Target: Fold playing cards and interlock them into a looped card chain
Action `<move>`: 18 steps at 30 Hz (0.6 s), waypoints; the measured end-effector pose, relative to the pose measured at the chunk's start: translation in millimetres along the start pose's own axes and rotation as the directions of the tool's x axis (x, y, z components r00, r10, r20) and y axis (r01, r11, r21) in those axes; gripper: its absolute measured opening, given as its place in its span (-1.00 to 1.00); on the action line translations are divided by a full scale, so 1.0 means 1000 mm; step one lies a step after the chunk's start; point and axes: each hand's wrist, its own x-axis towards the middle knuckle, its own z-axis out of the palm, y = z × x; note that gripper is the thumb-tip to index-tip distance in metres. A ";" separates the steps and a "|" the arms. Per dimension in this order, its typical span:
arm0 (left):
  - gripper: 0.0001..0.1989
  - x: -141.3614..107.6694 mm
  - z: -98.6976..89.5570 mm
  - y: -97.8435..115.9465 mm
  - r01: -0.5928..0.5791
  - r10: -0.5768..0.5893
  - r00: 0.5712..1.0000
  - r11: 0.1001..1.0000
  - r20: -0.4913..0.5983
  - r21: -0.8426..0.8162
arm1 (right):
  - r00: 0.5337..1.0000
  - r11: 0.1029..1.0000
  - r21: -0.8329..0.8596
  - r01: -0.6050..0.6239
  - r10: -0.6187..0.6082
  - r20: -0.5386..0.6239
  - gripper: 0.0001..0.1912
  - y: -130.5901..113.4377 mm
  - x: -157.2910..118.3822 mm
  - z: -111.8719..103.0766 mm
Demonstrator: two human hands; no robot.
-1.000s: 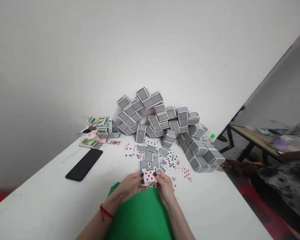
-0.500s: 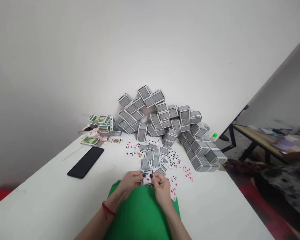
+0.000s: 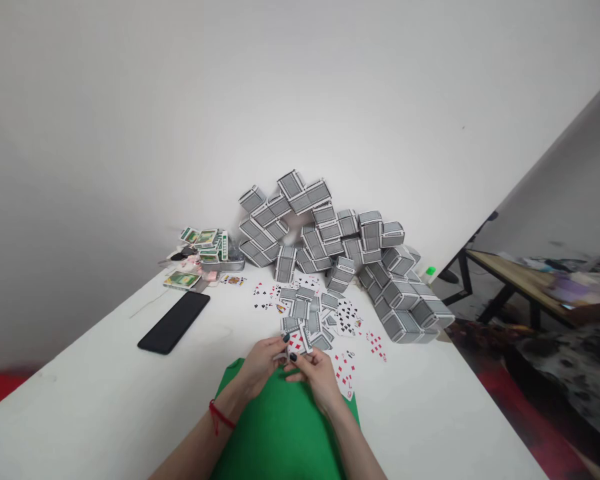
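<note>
Both my hands pinch a playing card (image 3: 296, 343) with red diamonds, partly folded, close to the table's front. My left hand (image 3: 265, 363) grips its left side, thumb on top. My right hand (image 3: 316, 373) has its thumb at the card's lower edge, fingers curled underneath. Just beyond lie loose grey-backed cards (image 3: 300, 309) in a scattered heap, with face-up cards (image 3: 347, 317) around them. A diamond card (image 3: 345, 373) lies right of my right hand. Behind stands a stacked structure of grey-and-white blocks folded from cards (image 3: 325, 233).
A black phone (image 3: 174, 324) lies on the white table (image 3: 95, 393) at left. Green card boxes (image 3: 181, 279) and small items sit behind it. More folded blocks (image 3: 403, 300) are piled at right. A green cloth (image 3: 280, 427) is beneath my forearms. Another person's patterned clothing (image 3: 575, 360) shows at far right.
The card in my hands has tilted and shows more diamonds. My right thumb has moved left and down to its lower edge. The stacked blocks have not moved.
</note>
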 end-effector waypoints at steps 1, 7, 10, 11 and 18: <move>-0.77 0.000 0.001 0.000 -0.005 0.005 1.000 1.000 0.021 -0.003 | 1.000 1.000 -0.002 -0.004 0.004 0.000 -0.60 0.000 0.000 0.000; -0.71 -0.003 0.007 0.004 -0.058 0.053 0.996 0.996 0.075 0.067 | 0.996 0.999 -0.038 0.036 -0.039 -0.078 -0.62 0.003 0.003 -0.003; -0.69 -0.004 0.010 0.008 -0.096 0.094 0.995 0.971 0.017 0.218 | 0.991 0.995 -0.090 0.047 -0.058 -0.124 -0.59 0.008 0.005 -0.005; -0.67 -0.005 0.011 0.009 -0.103 0.102 0.995 0.963 0.017 0.249 | 0.989 0.992 -0.112 0.050 -0.065 -0.136 -0.58 0.009 0.005 -0.005; -0.68 -0.008 0.012 0.008 -0.092 0.052 0.967 0.984 0.250 0.151 | 0.986 0.965 -0.228 0.130 -0.150 -0.070 -0.58 0.004 -0.002 0.001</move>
